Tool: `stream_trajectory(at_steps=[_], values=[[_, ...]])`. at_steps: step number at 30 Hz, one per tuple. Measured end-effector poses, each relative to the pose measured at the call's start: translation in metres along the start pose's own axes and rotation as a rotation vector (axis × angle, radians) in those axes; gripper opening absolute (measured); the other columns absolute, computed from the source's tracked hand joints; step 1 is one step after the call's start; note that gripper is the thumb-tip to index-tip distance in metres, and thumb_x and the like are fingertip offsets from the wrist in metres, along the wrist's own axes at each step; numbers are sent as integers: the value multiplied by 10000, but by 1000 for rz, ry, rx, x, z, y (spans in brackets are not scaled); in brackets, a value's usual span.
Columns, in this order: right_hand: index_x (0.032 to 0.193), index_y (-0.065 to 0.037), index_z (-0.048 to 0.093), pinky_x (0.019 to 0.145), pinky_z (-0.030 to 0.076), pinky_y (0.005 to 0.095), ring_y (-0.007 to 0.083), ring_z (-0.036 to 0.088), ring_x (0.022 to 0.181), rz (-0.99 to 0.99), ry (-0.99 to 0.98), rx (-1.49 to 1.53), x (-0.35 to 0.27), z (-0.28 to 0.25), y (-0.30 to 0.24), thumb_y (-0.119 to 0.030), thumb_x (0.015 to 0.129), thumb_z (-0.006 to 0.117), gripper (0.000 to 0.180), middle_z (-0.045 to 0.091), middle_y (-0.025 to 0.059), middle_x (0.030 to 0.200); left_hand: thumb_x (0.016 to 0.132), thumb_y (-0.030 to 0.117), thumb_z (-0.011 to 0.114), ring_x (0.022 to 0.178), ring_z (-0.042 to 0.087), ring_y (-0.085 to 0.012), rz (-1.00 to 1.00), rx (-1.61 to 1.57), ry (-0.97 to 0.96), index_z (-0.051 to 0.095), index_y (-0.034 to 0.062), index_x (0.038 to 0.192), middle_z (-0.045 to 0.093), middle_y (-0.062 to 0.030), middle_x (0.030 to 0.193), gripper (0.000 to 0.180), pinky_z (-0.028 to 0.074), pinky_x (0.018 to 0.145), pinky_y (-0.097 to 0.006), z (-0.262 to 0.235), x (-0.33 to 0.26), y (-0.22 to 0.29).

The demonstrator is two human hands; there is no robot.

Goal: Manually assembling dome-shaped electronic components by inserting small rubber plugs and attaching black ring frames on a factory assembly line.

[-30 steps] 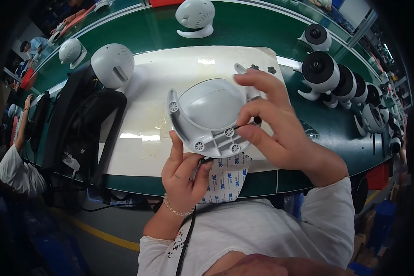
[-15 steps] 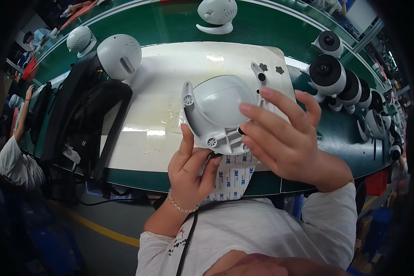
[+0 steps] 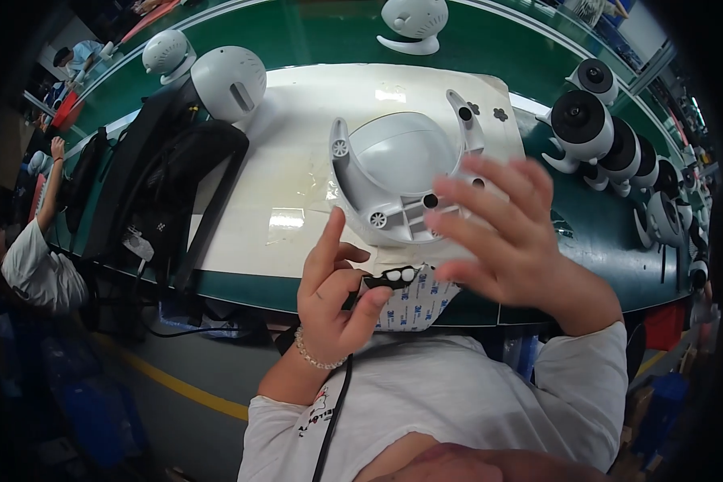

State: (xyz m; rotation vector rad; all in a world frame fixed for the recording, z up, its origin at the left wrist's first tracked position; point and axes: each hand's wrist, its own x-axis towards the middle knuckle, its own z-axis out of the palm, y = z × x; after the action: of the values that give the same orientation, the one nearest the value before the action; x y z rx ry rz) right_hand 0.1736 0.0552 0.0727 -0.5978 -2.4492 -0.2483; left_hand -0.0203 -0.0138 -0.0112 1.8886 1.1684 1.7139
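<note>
A white dome-shaped housing with two curved arms (image 3: 398,173) rests on the white mat (image 3: 289,161) in front of me. My right hand (image 3: 522,245) hovers blurred over its near right edge, fingers spread, gripping nothing. Lower down, my left hand (image 3: 333,301) pinches a white backing sheet with blue print (image 3: 414,305) between thumb and fingers, its index finger raised. A short black strip with small white pads (image 3: 398,275) sits at the sheet's top edge. The sheet hangs over the bench's front edge, near my chest.
A row of white round cameras with black faces (image 3: 582,120) lines the green bench (image 3: 313,32) at the right. White dome units stand at the back left (image 3: 229,80) and top (image 3: 414,24). A black fixture (image 3: 161,173) fills the left. A co-worker (image 3: 32,257) sits far left.
My right hand has let go of the housing and spread its fingers; the housing now sits on the mat, farther from me. My left hand has dropped down with the sheet.
</note>
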Motion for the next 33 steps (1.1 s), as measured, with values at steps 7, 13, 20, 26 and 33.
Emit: stream_trajectory(at_steps=[7, 13, 20, 26, 33], values=[[1000, -71, 546, 637, 422, 314, 223, 551, 722, 54, -3, 845, -5, 19, -16, -110, 687, 684, 344, 577, 62, 853, 732, 131, 666, 708, 574, -202, -100, -182, -163, 502, -35, 742, 486, -252, 1150, 233, 476, 651, -263, -4, 6, 21], [928, -35, 541, 573, 435, 279, 208, 568, 675, 160, 2, 892, -8, 14, -18, -47, 690, 687, 279, 600, 65, 825, 720, 61, 657, 716, 583, -184, -86, -239, -108, 570, -18, 876, 589, -172, 1004, 195, 455, 606, -231, 1, 9, 24], [893, -61, 557, 615, 420, 312, 228, 572, 737, -100, 113, 634, -11, 18, -11, -46, 663, 685, 264, 591, 81, 866, 726, 28, 636, 654, 587, -174, -173, -286, -131, 581, -8, 853, 630, -115, 811, 143, 451, 585, -238, 2, 5, 29], [867, -85, 566, 690, 392, 314, 232, 554, 889, -154, 293, 621, -13, 20, -14, -30, 650, 641, 236, 586, 51, 957, 728, 39, 638, 623, 578, -182, -259, -271, 9, 574, -1, 812, 622, -104, 762, 113, 449, 576, -248, 7, 0, 28], [928, -106, 530, 693, 385, 330, 245, 551, 852, 105, 25, 810, -7, 12, -16, -18, 687, 658, 287, 568, 48, 889, 713, 48, 650, 590, 559, -204, -55, -50, -110, 564, 8, 794, 607, -99, 740, 124, 434, 542, -264, 6, 7, 26]])
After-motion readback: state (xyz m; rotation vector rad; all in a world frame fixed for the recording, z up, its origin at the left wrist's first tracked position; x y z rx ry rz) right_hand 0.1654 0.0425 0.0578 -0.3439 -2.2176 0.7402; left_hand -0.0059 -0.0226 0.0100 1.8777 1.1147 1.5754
